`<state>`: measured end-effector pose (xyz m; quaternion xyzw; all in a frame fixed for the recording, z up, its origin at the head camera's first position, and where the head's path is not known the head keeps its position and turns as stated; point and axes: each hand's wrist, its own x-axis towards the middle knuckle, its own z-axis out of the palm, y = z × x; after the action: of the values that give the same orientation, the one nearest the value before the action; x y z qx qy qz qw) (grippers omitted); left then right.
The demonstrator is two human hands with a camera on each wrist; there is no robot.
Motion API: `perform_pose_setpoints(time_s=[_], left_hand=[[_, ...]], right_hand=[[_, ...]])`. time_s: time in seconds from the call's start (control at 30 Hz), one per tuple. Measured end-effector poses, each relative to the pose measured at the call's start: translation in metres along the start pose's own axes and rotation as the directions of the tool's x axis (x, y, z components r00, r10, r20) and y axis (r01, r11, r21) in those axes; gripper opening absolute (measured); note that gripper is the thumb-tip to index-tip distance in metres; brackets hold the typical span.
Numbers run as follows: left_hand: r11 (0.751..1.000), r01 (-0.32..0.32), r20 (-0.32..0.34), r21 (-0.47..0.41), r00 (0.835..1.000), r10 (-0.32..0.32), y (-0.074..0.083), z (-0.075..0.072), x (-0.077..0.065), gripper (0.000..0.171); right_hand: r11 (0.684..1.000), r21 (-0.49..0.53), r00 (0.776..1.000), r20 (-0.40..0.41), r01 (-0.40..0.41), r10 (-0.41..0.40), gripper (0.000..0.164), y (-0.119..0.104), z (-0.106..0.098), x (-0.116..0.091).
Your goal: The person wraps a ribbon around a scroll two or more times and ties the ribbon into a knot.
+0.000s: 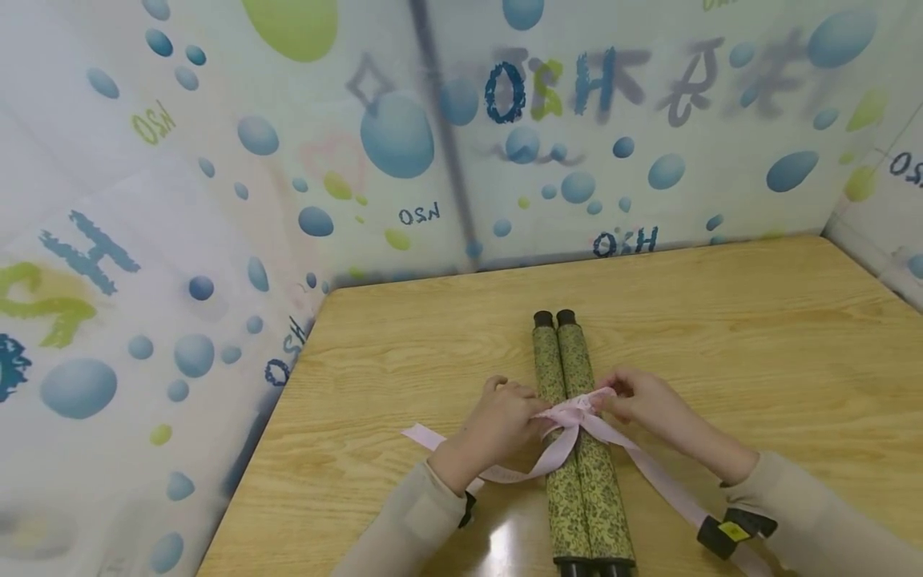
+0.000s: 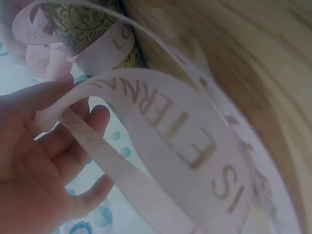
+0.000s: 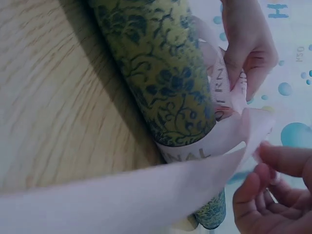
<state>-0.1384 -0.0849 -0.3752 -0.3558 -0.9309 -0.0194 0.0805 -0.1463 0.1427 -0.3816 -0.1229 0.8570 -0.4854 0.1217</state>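
Note:
Two green patterned tubes (image 1: 577, 481) with black end caps lie side by side on the wooden table (image 1: 757, 336). A pink ribbon (image 1: 573, 417) with printed letters is wrapped round their middle. My left hand (image 1: 530, 413) pinches the ribbon at the tubes' left side, and my right hand (image 1: 613, 398) pinches a loop of it on the right. In the left wrist view the ribbon (image 2: 185, 141) runs across the fingers of my left hand (image 2: 58, 146), below a tube (image 2: 87, 24). In the right wrist view my right hand (image 3: 265, 165) pinches a ribbon (image 3: 146, 195) fold beside the tube (image 3: 161, 73).
Plastic sheets printed with blue bubbles (image 1: 397, 136) wall the table at the back, left and right corner. Loose ribbon tails (image 1: 671, 489) trail toward the near edge and to the left (image 1: 425, 437). Black devices (image 1: 728, 533) sit on both wrists.

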Motion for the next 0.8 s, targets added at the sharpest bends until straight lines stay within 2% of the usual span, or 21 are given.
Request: perform_pose_setpoints(time_s=[0.13, 0.3, 0.43, 0.6, 0.63, 0.7, 0.73, 0.77, 0.8], left_hand=[[1.000, 0.006, -0.008, 0.021, 1.000, -0.006, -0.001, 0.000, -0.001, 0.019], [0.999, 0.006, -0.006, 0.051, 1.000, -0.005, -0.004, 0.000, -0.002, 0.018], [0.998, 0.022, 0.011, 0.061, 1.000, -0.022, -0.008, 0.000, -0.003, 0.021], [0.999, 0.034, 0.023, 0.017, 0.999, -0.035, -0.014, 0.001, -0.006, 0.025], [0.999, 0.034, 0.028, -0.015, 0.999, -0.034, -0.016, 0.001, -0.007, 0.026], [0.990, 0.041, 0.051, -0.137, 0.998, -0.034, -0.019, 0.004, -0.008, 0.028], [0.975, 0.051, 0.073, -0.217, 0.997, -0.035, -0.022, 0.005, -0.008, 0.030], [0.949, 0.070, 0.101, -0.307, 0.994, -0.040, -0.025, 0.005, -0.009, 0.033], [0.912, 0.098, 0.135, -0.399, 0.990, -0.047, -0.029, 0.006, -0.011, 0.035]], right_hand=[[0.998, 0.056, 0.999, -0.025, 0.030, -0.029, 0.040, 0.003, -0.005, -0.001], [0.991, 0.110, 0.997, 0.011, 0.071, -0.073, 0.043, 0.007, -0.015, -0.003], [0.992, 0.119, 0.998, 0.035, 0.040, -0.045, 0.039, 0.009, -0.026, -0.007], [0.993, 0.120, 0.998, 0.067, -0.011, 0.003, 0.033, 0.008, -0.030, -0.009], [0.991, 0.130, 0.997, 0.073, -0.017, 0.007, 0.034, 0.008, -0.030, -0.009], [0.989, 0.149, 0.997, 0.078, -0.017, 0.005, 0.039, 0.009, -0.030, -0.009], [0.987, 0.162, 0.997, 0.075, -0.016, 0.004, 0.043, 0.009, -0.030, -0.009], [0.983, 0.181, 0.997, 0.071, -0.022, 0.009, 0.045, 0.010, -0.030, -0.009], [0.981, 0.192, 0.998, 0.065, -0.020, 0.008, 0.048, 0.010, -0.031, -0.010]])
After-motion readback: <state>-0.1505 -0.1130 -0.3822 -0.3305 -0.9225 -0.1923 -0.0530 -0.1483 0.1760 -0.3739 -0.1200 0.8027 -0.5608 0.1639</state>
